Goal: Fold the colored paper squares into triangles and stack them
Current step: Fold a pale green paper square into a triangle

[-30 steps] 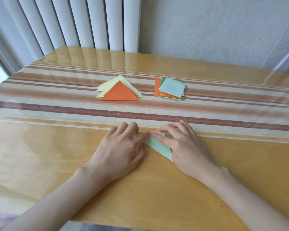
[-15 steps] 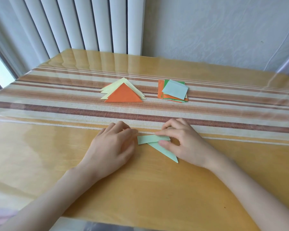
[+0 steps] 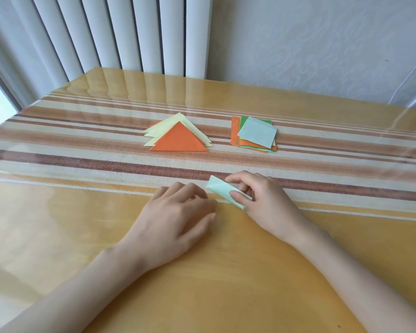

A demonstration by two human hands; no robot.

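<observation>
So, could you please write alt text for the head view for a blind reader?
The right hand pinches a folded pale green paper at a glossy table; the left hand rests beside it. Behind lie a stack of folded triangles and a pile of unfolded squares.

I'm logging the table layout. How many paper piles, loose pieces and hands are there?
Paper piles: 2, triangle pile and square pile
Loose pieces: 1, pale green piece
Hands: 2, left hand, right hand
Total: 5
</observation>
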